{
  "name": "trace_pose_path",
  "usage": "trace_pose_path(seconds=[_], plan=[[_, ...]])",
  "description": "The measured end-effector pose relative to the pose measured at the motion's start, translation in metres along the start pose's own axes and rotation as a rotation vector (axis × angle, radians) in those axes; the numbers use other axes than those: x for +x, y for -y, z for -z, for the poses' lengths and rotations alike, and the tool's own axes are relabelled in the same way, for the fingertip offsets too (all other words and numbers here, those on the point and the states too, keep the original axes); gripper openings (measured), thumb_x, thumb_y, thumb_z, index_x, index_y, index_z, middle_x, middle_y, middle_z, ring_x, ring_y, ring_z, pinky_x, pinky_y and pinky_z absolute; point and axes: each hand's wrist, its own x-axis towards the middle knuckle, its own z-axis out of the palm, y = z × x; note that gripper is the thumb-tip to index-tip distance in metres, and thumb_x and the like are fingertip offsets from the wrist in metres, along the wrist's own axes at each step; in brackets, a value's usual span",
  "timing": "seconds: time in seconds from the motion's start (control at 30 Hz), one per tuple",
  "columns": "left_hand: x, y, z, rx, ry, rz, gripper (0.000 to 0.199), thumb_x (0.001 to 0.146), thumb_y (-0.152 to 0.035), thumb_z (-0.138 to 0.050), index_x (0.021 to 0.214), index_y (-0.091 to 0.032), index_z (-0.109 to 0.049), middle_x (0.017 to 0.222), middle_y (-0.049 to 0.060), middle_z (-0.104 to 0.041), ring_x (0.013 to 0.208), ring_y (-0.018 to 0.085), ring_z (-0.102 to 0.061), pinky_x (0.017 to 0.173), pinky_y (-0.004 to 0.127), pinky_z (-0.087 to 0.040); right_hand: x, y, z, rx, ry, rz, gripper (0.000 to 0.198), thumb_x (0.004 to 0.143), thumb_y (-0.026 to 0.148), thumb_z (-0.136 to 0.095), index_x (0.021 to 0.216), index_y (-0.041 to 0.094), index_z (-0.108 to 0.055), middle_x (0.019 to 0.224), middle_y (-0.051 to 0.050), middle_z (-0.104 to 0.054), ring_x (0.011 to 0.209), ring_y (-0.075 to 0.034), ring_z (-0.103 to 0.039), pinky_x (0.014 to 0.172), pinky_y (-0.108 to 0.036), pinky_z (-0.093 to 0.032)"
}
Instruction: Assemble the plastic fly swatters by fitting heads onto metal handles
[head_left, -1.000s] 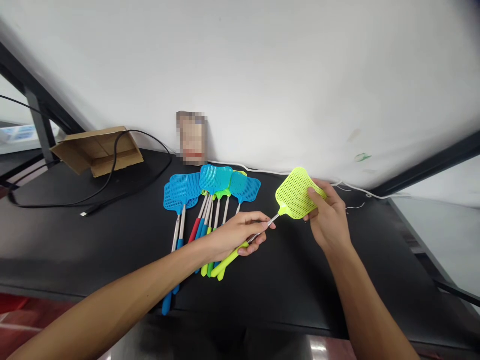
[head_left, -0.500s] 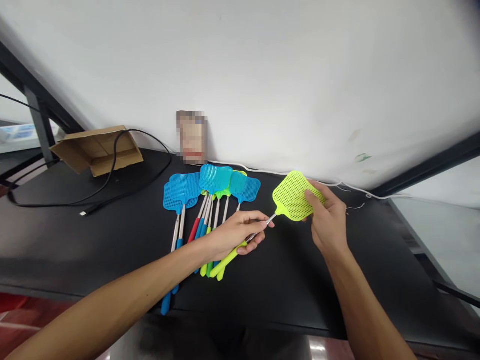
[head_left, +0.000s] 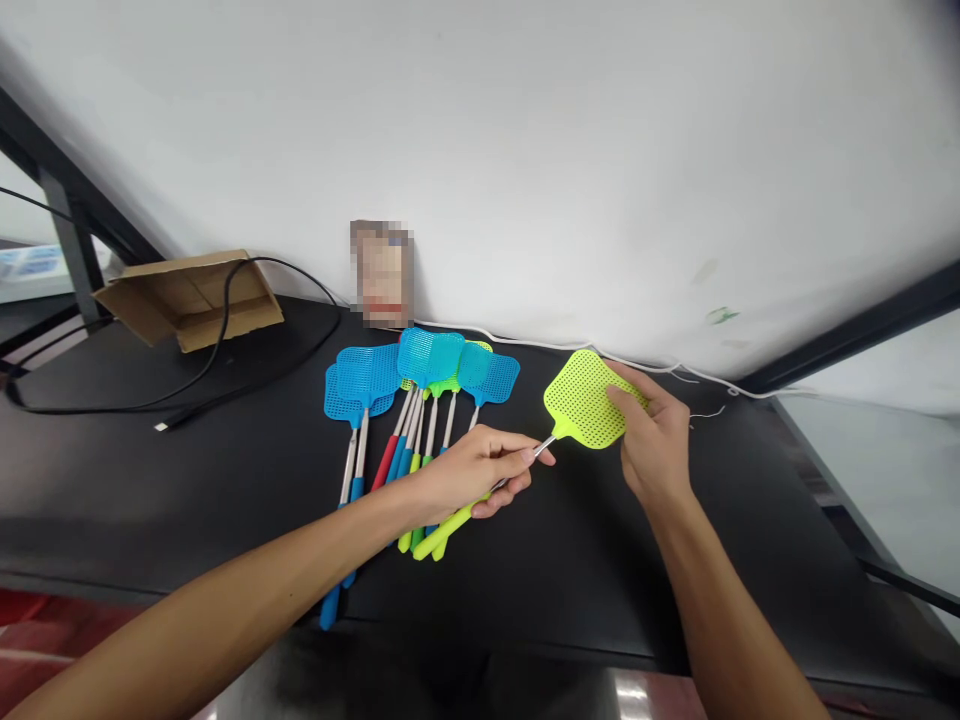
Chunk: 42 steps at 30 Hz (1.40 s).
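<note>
A yellow-green fly swatter (head_left: 586, 402) with a perforated square head is held in both hands, its head up to the right. My left hand (head_left: 491, 468) is closed round its metal shaft, thumb and fingers just below the head. The right edge of the head is pinched by my right hand (head_left: 654, 425), thumb on top and fingers mostly hidden behind. Left of and partly under my left hand lies a bunch of fly swatters (head_left: 431, 358) with blue and green heads and red, blue and green handles. Two blue fly swatters (head_left: 367, 375) overlap at its left side.
An open cardboard box (head_left: 225, 300) rests at the back left, with a black cable (head_left: 225, 345) looping past it. A blurred-out packet (head_left: 384, 275) leans on the white wall. Along the wall's foot runs a white cable (head_left: 525, 340). Everything stands on a black table (head_left: 247, 500).
My left hand has slid slightly up the shaft toward the swatter's head, so less bare metal shows above it. The head has dropped a little; my right hand keeps its pinch.
</note>
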Motion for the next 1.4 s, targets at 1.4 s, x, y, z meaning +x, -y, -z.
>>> trace_pose_path(seconds=[1.4], plan=[[-0.003,-0.003,-0.006,-0.341,0.116,-0.015,0.024,0.101,-0.040,-0.053,0.095,-0.017,-0.059,0.064,-0.008,-0.031,0.046,0.003,-0.016,0.039,0.015,-0.014,-0.031,-0.005,-0.018,0.267,0.447,-0.035,0.019,0.090,0.024,-0.073,0.074,0.020,-0.065,0.067,0.002,-0.054,0.061,-0.013,-0.048,0.059,-0.030,-0.038]])
